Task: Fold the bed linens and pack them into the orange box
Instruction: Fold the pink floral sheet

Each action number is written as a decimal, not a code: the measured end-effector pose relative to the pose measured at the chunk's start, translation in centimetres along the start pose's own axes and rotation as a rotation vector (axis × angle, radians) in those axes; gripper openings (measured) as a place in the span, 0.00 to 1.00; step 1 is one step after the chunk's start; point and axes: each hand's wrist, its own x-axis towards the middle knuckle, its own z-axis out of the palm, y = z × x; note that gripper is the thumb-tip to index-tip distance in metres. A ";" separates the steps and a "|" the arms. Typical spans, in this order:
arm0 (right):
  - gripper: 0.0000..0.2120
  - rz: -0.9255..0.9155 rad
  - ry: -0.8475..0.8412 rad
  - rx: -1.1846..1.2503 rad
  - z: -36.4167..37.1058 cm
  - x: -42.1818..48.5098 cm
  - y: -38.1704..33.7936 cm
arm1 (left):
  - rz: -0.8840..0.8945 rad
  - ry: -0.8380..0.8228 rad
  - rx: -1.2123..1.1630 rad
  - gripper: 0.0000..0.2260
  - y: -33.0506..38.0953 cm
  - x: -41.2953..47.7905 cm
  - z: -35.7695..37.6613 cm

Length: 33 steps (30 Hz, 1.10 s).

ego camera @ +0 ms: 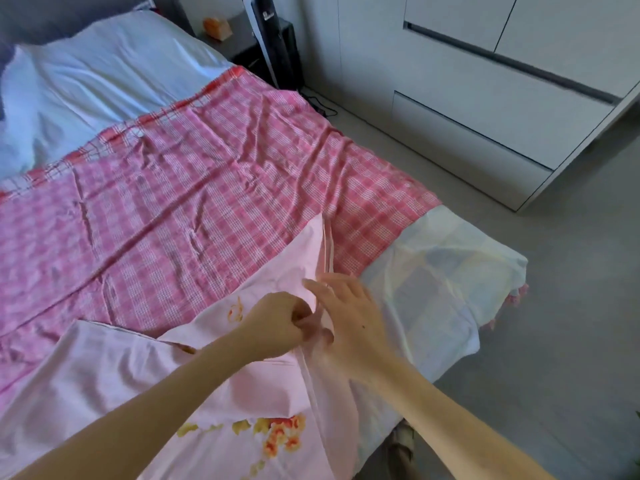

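Note:
A pale pink linen with orange and yellow flower prints (pixel 114 382) lies partly folded on the near part of the bed. My left hand (pixel 277 323) pinches its long edge near the middle of the view. Right beside it, my right hand (pixel 346 317) has its fingers spread over the same edge and is blurred. A pink checked sheet (pixel 180 188) is spread flat across the bed behind the pink linen. A white pillow (pixel 86 77) lies at the head of the bed. The orange box is not in view.
A pale yellow-white cloth (pixel 446 278) hangs over the bed's right corner. Grey floor (pixel 554 323) runs along the right side. White wardrobe drawers (pixel 485 109) stand at the far right. A dark nightstand (pixel 256 43) with a small orange object stands by the headboard.

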 end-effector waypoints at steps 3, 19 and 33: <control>0.19 -0.251 -0.235 -0.076 -0.8 3.8 -1.6 | 0.185 0.016 0.322 0.13 1.2 -3.5 -3.9; 0.16 0.139 -0.034 -0.159 -8.7 14.4 -16.1 | 0.149 1.126 0.667 0.18 3.2 -24.8 -33.5; 0.14 -0.116 0.172 -0.052 -25.9 18.4 -28.5 | -0.130 1.790 0.519 0.09 1.9 -41.5 -46.9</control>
